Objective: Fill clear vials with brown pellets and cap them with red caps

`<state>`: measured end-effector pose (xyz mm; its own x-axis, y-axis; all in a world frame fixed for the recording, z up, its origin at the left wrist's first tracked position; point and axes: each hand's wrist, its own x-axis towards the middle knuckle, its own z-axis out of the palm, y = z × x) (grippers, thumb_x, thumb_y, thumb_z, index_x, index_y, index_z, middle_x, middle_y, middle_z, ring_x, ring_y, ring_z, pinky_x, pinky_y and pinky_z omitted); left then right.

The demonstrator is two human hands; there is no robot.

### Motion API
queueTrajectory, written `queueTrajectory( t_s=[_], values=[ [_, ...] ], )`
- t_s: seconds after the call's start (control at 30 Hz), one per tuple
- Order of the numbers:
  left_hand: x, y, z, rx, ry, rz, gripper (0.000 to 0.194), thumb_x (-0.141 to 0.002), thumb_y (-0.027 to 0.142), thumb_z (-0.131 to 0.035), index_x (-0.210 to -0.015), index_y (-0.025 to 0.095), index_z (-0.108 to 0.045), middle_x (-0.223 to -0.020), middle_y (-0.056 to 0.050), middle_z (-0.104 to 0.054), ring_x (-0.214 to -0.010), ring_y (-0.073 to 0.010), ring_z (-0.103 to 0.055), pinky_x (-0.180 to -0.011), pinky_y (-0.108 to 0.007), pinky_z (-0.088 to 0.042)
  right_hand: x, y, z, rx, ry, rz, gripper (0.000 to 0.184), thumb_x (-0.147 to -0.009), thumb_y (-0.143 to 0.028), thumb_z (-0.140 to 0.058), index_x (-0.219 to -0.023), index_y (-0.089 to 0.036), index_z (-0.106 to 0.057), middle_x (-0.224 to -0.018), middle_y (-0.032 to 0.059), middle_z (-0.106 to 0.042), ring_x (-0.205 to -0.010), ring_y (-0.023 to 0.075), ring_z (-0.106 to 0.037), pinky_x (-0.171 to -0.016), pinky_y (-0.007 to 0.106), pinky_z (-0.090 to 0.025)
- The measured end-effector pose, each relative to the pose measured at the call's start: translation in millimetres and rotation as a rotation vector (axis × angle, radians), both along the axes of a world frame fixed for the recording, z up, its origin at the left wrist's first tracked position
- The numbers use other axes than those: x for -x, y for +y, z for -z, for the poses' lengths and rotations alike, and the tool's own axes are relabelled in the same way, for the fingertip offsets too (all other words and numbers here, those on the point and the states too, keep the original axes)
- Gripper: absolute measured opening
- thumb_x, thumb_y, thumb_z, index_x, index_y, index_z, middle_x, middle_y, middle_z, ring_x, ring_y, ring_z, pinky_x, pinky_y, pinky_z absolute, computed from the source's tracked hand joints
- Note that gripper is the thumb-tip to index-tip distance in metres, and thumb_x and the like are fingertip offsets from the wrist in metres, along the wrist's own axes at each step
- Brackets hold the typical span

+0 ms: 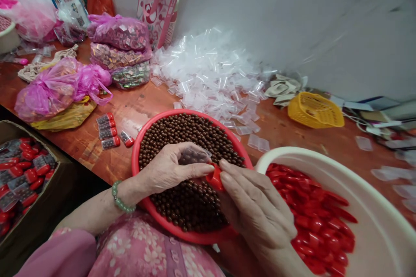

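L hand (165, 169) & R hand (258, 203) on clear plastic tube (196, 155) w/ red cap (215, 177), over red basin (135, 158).
L fingers grasp tube; R fingertips pinch cap. Brown balls (191, 127) in basin; white tub (373, 220) of red caps (313, 225) to its R, clear tubes (214, 69) piled behind.

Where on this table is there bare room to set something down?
Bare tabletop shows between the cardboard box and the red-capped tubes, and between the yellow basket and white basin. Crowded: behind the red basin, where clear plastic pieces pile up, and among the pink bags.
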<state>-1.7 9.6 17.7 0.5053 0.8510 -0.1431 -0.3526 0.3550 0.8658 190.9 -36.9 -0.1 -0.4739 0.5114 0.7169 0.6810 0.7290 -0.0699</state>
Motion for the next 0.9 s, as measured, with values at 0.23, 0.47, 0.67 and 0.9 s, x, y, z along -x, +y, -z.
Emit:
queueTrajectory(
  t_s=[0.23,0.47,0.67,0.9],
  values=[
    [-4,1,10.6,0.043,-0.108,0.107,0.039,-0.072,0.043,-0.081,-0.093,0.014,-0.065,-0.081,0.0,-0.064,-0.07,-0.0084,-0.058,-0.069,-0.023,-0.047,13,5,-13.9,0.204,0.272,0.078,0.061,-0.087,-0.005,-0.06,-0.141,-0.031,-0.051,-0.108,0.0084,-0.072,-0.098,0.0241,-0.07,-0.08,0.039,-0.06],
    [1,6,22.3,0.181,-0.232,0.245,0.037,-0.07,0.031,-0.083,-0.098,0.013,-0.066,-0.093,-0.007,-0.068,-0.078,-0.0126,-0.067,-0.069,-0.023,-0.052,16,34,-24.7,0.836,0.926,0.198,0.022,-0.087,-0.033,-0.068,-0.108,-0.026,-0.068,-0.097,0.0031,-0.074,-0.082,0.0171,-0.071,-0.075,0.03,-0.059],
    [4,10,21.7,0.215,-0.246,0.245,0.036,-0.069,0.028,-0.083,-0.098,0.012,-0.067,-0.093,-0.008,-0.067,-0.08,-0.0133,-0.067,-0.07,-0.022,-0.053,28,46,-26.2,0.867,1.024,0.082,0.011,-0.078,-0.026,-0.077,-0.088,-0.026,-0.071,-0.08,-0.0024,-0.074,-0.067,0.0106,-0.068,-0.062,0.019,-0.056],
    [6,12,23.1,0.168,-0.211,0.277,0.039,-0.075,0.04,-0.08,-0.097,0.011,-0.064,-0.09,-0.007,-0.065,-0.079,-0.0121,-0.065,-0.069,-0.022,-0.052,38,50,-32.0,0.906,0.937,0.059,0.008,-0.078,-0.023,-0.075,-0.085,-0.023,-0.071,-0.073,-0.0023,-0.072,-0.056,0.0101,-0.063,-0.049,0.019,-0.052]
  ],
)
